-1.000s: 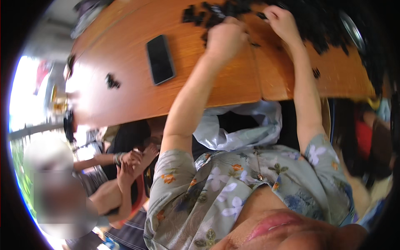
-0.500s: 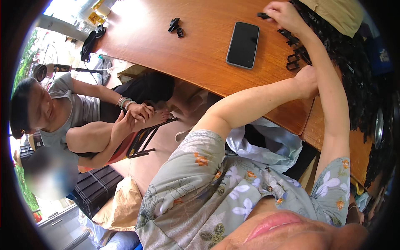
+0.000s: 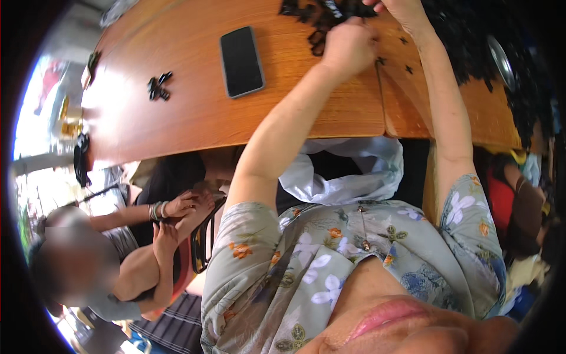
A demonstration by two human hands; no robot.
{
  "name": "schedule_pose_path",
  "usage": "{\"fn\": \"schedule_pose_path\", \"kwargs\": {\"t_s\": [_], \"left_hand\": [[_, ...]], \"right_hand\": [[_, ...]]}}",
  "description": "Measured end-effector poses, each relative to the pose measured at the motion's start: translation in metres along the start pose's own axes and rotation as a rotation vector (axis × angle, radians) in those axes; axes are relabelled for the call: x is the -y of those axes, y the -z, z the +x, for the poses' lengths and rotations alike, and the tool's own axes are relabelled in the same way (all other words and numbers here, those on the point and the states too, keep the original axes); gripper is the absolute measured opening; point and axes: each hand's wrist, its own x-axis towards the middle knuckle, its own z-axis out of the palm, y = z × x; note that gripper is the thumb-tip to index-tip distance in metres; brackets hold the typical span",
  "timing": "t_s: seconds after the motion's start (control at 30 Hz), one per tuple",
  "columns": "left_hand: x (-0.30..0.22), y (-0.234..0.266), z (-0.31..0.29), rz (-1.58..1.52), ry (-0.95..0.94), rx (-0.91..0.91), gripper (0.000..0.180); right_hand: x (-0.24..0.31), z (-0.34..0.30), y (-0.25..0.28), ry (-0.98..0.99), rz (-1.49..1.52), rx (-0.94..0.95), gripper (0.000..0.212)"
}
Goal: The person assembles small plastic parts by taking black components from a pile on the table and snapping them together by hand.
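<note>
My left hand [image 3: 349, 47] is over the wooden table [image 3: 330, 112], fingers curled inward and slightly blurred; what they hold, if anything, is hidden. Beside its knuckles lie several small black plastic pieces [image 3: 317, 42], some shaped like open frames or clips. My right hand [image 3: 400, 10] is farther off, partly cut by the top edge. Its visible fingers are bent together, and I cannot make out anything in them. Between and below my hands, tiny black cross-shaped bits [image 3: 408, 69] rest near the seam of the tabletop.
A dark-screened phone [image 3: 242, 62] lies left of my hands, with a few black pieces [image 3: 159, 87] farther left. A large black heap [image 3: 471, 47] covers the right side, a round metal dish [image 3: 500, 59] on it. A pale plastic bag [image 3: 348, 177] hangs below the table edge. Another person [image 3: 135, 253] sits at left.
The view has turned, so the table and phone sit differently. My left hand has moved away from the table's near edge to the black pieces. The black piece earlier in my right hand is no longer visible there.
</note>
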Motion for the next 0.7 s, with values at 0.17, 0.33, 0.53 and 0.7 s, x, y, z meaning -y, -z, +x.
{"fn": "schedule_pose_path", "kwargs": {"t_s": [0.17, 0.33, 0.53, 0.7], "left_hand": [[-0.002, 0.006, 0.018, -0.752, 0.448, 0.102, 0.021], [-0.011, 0.016, 0.015, -0.993, 0.571, 0.036, 0.024], [-0.010, 0.019, 0.017, -1.038, 0.547, 0.030, 0.027], [-0.010, 0.023, 0.022, -0.968, 0.534, 0.005, 0.030]], "right_hand": [[-0.042, -0.058, 0.047, -0.185, -0.073, -0.043, 0.017], [-0.047, -0.088, 0.020, -0.101, 0.209, 0.199, 0.036], [-0.051, -0.089, 0.017, -0.059, 0.228, 0.139, 0.026], [-0.058, -0.088, 0.018, -0.046, 0.333, 0.072, 0.023]]}}
